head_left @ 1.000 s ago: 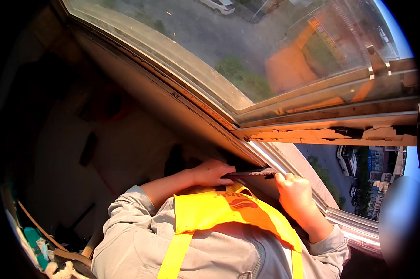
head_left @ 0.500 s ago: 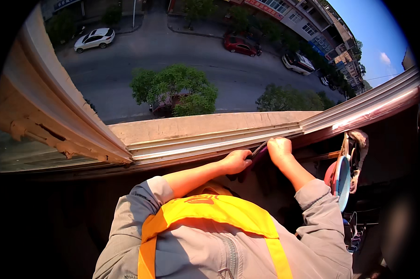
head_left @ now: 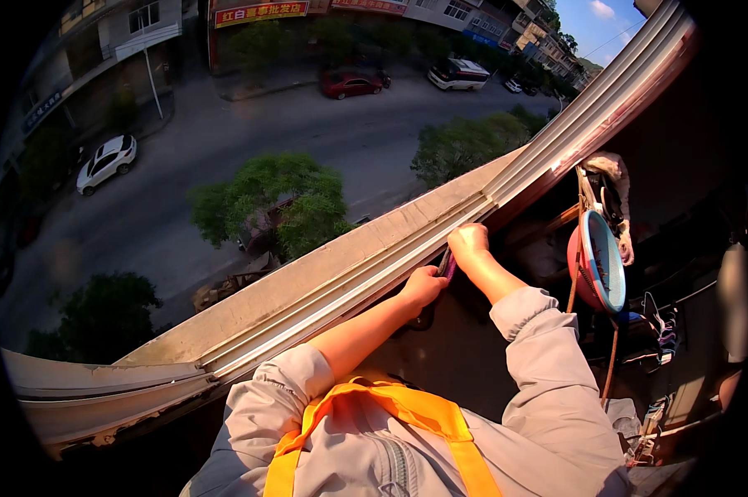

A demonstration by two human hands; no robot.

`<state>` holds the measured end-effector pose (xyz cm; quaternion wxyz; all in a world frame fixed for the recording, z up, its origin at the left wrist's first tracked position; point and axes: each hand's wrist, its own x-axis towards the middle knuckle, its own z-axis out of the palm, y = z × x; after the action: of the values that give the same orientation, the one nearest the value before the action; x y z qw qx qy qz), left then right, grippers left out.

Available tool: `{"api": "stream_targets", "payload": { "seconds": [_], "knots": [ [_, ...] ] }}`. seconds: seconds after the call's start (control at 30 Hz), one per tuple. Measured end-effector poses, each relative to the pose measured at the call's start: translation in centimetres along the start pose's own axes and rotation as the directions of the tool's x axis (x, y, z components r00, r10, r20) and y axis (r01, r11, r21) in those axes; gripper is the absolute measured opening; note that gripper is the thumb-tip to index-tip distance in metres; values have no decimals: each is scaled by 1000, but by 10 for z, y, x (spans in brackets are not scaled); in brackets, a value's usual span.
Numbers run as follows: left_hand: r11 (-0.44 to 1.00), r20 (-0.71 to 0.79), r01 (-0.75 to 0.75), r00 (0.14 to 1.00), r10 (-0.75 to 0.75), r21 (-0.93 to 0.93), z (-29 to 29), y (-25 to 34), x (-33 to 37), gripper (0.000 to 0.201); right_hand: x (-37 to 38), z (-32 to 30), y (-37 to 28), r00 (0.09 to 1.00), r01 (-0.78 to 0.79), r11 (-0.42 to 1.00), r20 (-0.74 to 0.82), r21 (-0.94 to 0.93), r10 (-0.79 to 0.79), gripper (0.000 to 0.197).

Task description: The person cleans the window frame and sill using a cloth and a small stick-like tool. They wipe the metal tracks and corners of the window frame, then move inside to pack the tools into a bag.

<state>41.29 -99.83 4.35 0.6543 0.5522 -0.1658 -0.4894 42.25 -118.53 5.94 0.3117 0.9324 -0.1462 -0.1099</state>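
While the left hand (head_left: 424, 286) pinches a dark strip (head_left: 447, 263), the right hand (head_left: 469, 239) curls its fingers around it.

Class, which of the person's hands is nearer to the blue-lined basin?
Right. The right hand is to the left of the basin and a little higher in the picture; the left hand lies farther left and lower than the right.

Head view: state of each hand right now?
Left hand: closed, holding a dark strip.
Right hand: closed, apparently holding the strip's other end.
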Motion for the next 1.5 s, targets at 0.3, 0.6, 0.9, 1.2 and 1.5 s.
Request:
{"api": "stream_targets", "payload": {
  "seconds": [0.3, 0.6, 0.9, 1.2, 1.5],
  "knots": [
    [988, 26, 25, 999, -21, -155, 49, 7, 76, 18, 26, 22, 72, 990, -135, 989, -52, -54, 132, 12],
    [994, 126, 99, 987, -102, 35, 73, 8, 121, 26, 57, 52, 146, 901, -430, 630, 256, 647, 351, 19],
    [982, 118, 128, 982, -145, 138, 66, 15, 128, 33, 38, 65, 139, 779, -469, -523, 612, 712, 135, 22],
    [947, 208, 55, 970, -126, 316, 65, 13, 134, 38, 5, 77, 81, 547, 201, -661, 476, 723, 688, 19],
    [950, 436, 279, 879, -194, -140, 84, 46, 95, 19, -88, 91, 76, 624, 72, -641, 467, 764, 626, 28]
  ]
}}
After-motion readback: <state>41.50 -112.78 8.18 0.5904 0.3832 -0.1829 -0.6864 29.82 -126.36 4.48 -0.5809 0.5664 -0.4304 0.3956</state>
